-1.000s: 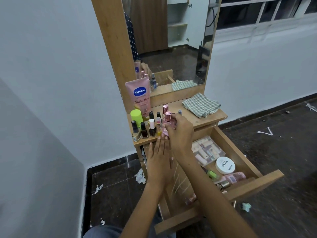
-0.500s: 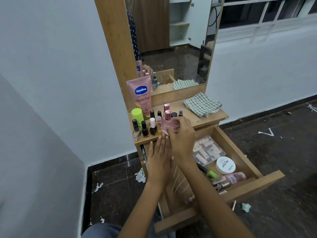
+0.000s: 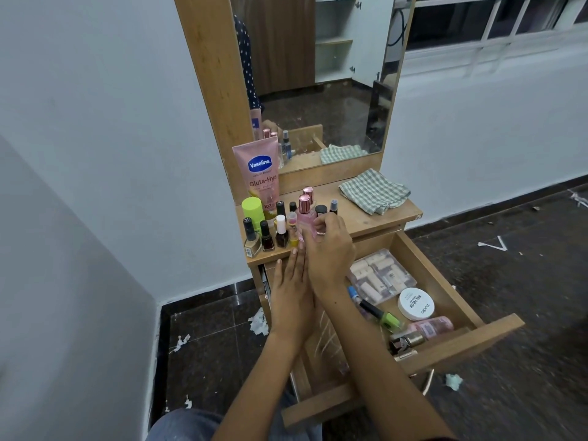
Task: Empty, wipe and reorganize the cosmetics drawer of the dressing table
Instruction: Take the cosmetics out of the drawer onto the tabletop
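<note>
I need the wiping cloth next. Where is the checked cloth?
The checked cloth lies folded on the dressing table top, right side, below the mirror.

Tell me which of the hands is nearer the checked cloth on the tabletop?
Right. The right hand grips a pink bottle on the tabletop, left of the checked cloth. The left hand lies flat at the table's front edge, lower and farther left.
</note>
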Tool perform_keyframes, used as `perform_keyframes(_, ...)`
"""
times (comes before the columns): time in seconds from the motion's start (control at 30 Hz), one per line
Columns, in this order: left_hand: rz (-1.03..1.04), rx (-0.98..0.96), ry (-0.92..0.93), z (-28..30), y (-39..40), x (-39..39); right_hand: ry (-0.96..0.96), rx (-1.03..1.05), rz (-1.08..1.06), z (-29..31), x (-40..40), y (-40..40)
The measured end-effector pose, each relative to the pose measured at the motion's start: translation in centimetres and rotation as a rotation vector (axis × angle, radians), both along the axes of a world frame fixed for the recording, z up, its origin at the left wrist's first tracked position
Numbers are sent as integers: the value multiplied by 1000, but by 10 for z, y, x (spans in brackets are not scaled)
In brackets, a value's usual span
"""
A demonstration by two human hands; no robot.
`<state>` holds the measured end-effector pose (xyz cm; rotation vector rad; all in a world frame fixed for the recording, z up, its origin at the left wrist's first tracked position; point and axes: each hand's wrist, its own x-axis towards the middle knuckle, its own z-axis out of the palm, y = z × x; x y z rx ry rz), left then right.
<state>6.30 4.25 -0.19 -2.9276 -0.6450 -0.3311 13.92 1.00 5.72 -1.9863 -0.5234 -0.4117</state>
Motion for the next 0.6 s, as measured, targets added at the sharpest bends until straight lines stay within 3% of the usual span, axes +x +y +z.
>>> perform_keyframes(0.3,14,-63,-39,7,-4,-1,19,38,69,-10,33,-62)
perform_keyframes(0.47,13,-87,-64,5,-2,0,227,-371,49,-35,72,-123)
perform_keyframes(0.6,7,-61,-86,2,-3,0,369,-757,162,-51,80,-121)
